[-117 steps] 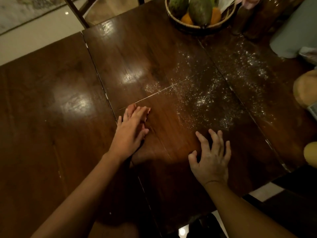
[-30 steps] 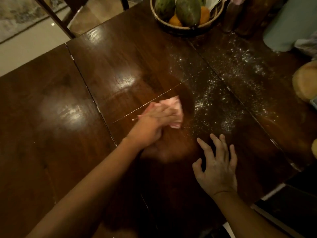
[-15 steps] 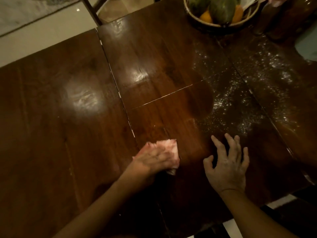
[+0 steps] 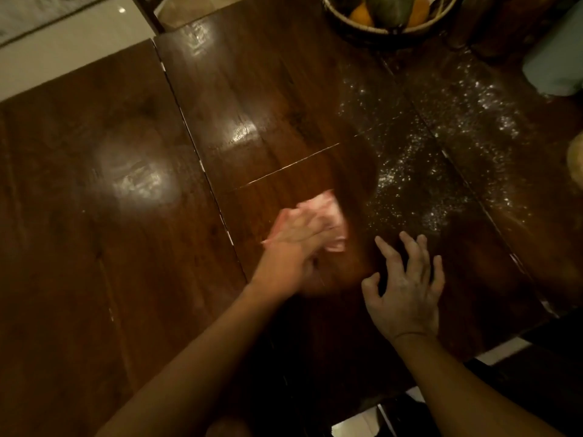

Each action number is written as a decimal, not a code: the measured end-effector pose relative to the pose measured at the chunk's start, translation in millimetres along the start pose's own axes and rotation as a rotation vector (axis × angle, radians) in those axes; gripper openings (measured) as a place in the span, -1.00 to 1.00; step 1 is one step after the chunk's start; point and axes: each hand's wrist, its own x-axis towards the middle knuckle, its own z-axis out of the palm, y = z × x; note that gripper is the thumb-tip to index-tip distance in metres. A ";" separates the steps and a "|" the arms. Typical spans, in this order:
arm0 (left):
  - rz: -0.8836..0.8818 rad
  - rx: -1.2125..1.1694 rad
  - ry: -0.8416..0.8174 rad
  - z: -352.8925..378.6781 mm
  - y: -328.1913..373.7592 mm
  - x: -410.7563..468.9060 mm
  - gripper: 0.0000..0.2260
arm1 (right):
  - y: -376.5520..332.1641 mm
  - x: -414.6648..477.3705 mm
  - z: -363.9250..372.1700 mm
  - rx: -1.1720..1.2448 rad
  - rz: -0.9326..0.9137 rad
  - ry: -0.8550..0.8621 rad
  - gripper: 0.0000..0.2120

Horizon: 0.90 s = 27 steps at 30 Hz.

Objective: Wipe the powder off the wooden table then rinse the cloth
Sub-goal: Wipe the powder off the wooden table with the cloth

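A crumpled pink cloth [image 4: 331,212] lies on the dark wooden table [image 4: 126,247] near its middle. My left hand [image 4: 293,244] lies on top of the cloth and presses it down, fingers laid over it; the hand is motion-blurred. White powder [image 4: 407,171] is scattered just right of the cloth and runs on to the far right. My right hand [image 4: 407,285] rests on the table to the right of the left hand, fingers spread, holding nothing.
A woven basket of fruit [image 4: 388,26] stands at the table's far edge. A pale grey-green object [image 4: 558,64] and dark jars sit at the far right. A tan round thing [image 4: 575,159] shows at the right edge. The table's near edge runs bottom right.
My left hand has pushed the cloth away from me and to the right, toward the powder, after pulling it near half a second ago. My right hand has stayed in place.
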 end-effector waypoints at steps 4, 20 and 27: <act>-0.538 -0.022 0.304 -43.2 -58.6 -37.6 -0.42 | 0.3 0.8 -1.4 0.013 -0.015 -0.010 -0.41; 0.087 0.168 -0.088 34.3 85.2 -5.1 -0.51 | 60.1 10.2 -31.2 -0.018 0.234 0.037 -0.43; -0.249 0.089 0.019 3.8 17.5 191.2 -0.58 | 79.4 24.5 -33.4 -0.048 0.274 0.019 -0.38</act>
